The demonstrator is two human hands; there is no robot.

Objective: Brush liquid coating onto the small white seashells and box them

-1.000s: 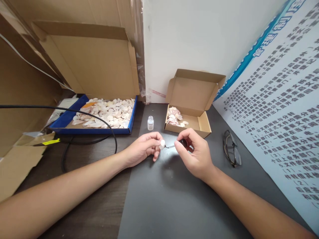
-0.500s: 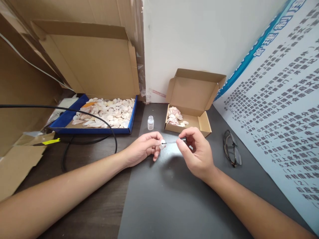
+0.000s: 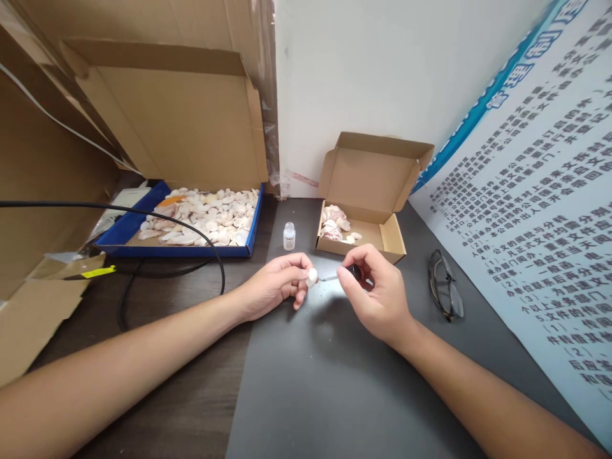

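Between the thumb and fingers of my left hand (image 3: 282, 280) is a small white shell (image 3: 312, 278). My right hand (image 3: 377, 290) grips a black-handled tool (image 3: 329, 278) with a thin rod; the round dark handle is mostly covered by my fingers. The rod points left at the shell, its tip close beside it; I cannot tell whether they touch. Fine specks lie on the dark mat (image 3: 306, 382) under the hands. Just beyond my left hand, a small clear glass vial (image 3: 289, 237) with a label stands upright and uncapped.
At the back left, a blue-edged cardboard box (image 3: 176, 250) holds many white shells (image 3: 215, 217). A smaller open box (image 3: 394, 239) with several shells sits beyond my right hand. Glasses (image 3: 445, 285) lie to the right. A black cable (image 3: 210, 245) loops in front of the larger box.
The tool's rod lay across the shell's face half a second ago; now its tip is back at the shell's right edge. My left hand holds still while my right hand shifts slightly.
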